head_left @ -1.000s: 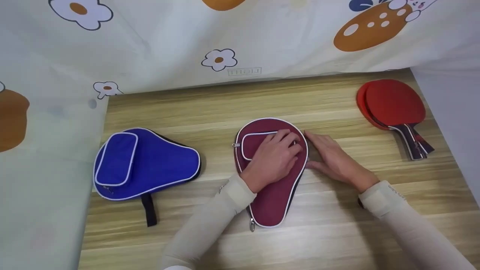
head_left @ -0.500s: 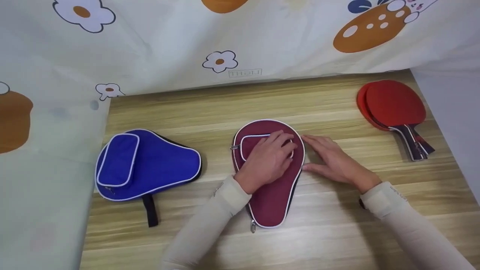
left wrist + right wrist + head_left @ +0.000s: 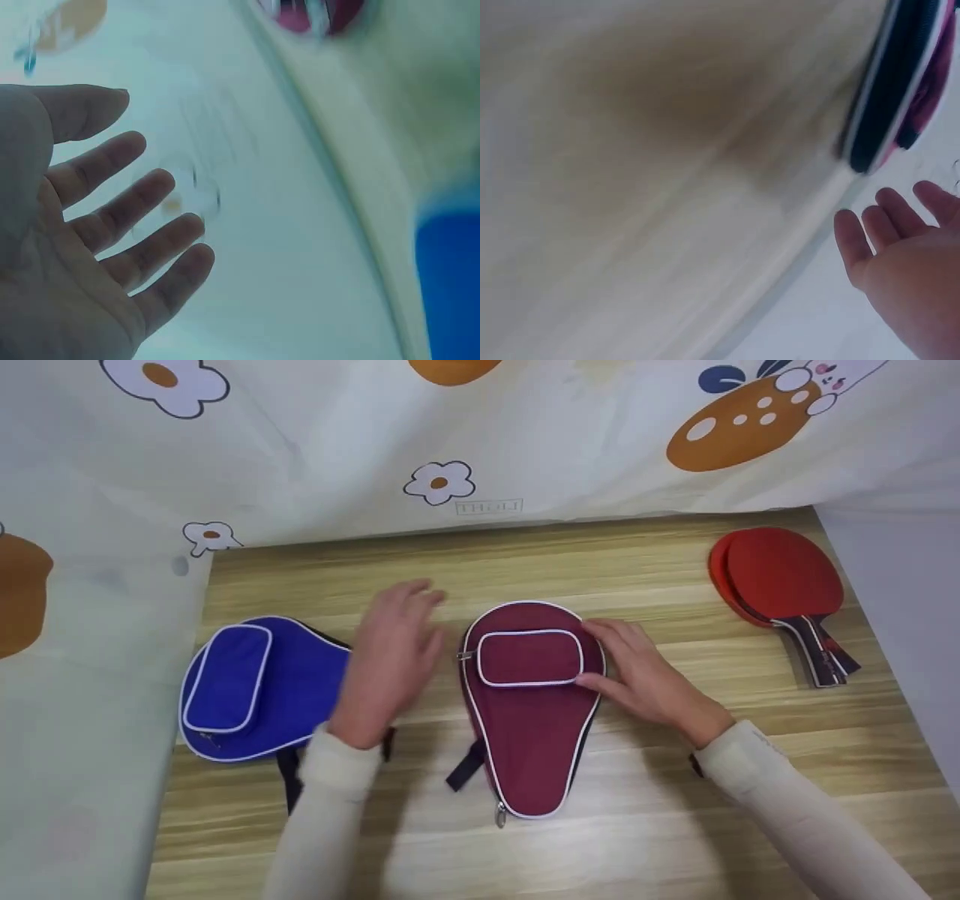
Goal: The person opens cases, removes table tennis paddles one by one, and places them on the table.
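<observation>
In the head view, a maroon table tennis bat case (image 3: 531,735) with white piping and a small front pocket lies on the wooden table, wide end away from me. My right hand (image 3: 645,675) is at its upper right edge, fingers extended and thumb near the pocket corner. My left hand (image 3: 391,652), blurred, is raised between this case and a blue bat case (image 3: 304,690), hiding the blue one's narrow end. The left wrist view shows the left hand (image 3: 112,210) with fingers spread and nothing in it. The right hand's fingers (image 3: 885,221) look loosely bent in the right wrist view.
Two red table tennis bats (image 3: 784,574) lie overlapped at the table's back right, dark handles toward me. A pale curtain (image 3: 322,450) printed with flowers hangs along the back and left of the table (image 3: 637,562). A black strap (image 3: 466,765) sticks out beside the maroon case.
My left hand has lifted off the maroon case and swung left toward the blue case, uncovering the pocket. The right hand has shifted slightly left along with the case's edge.
</observation>
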The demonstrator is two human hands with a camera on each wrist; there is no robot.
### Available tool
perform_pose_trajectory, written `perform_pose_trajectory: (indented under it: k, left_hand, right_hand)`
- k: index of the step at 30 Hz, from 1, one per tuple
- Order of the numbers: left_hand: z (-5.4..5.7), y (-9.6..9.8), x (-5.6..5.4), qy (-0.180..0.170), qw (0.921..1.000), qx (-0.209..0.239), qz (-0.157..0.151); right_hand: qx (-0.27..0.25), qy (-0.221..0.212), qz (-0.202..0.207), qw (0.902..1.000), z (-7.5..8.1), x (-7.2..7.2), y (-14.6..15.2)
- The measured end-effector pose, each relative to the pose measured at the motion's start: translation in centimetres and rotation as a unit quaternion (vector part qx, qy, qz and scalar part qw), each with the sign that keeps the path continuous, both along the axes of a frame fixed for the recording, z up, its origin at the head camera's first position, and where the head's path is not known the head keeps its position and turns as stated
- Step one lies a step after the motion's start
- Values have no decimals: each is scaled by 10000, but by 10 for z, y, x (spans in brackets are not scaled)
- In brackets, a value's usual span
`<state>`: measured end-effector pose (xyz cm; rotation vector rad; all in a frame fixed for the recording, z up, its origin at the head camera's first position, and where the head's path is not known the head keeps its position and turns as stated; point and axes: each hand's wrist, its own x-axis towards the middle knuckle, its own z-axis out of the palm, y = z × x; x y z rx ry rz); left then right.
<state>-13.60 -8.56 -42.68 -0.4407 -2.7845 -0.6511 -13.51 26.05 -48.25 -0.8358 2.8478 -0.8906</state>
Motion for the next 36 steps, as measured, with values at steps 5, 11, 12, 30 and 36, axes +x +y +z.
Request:
perform_pose_trajectory:
  k: [5,11,12,30,36]
  left_hand:
    - [12,-47,8,185,9962,433,734]
    - [21,-90,25,-186,9814,655,1795]
    - [22,-96,27,-261,9781,669,1954]
    - [6,-168,45,-1887,9212,645,3342]
    - [-2,-178,53,-2451,9073,731,3338]
  right_hand:
    - [-52,48,242,9997,16,-4,-40]
    - [39,113,796,9968,26,-2,-93]
    - [74,96,880,9960,26,0,-100]
    - [-198,-375,1527,9874,16,16,-204]
    - [2,-775,1538,9851,10,17,-229]
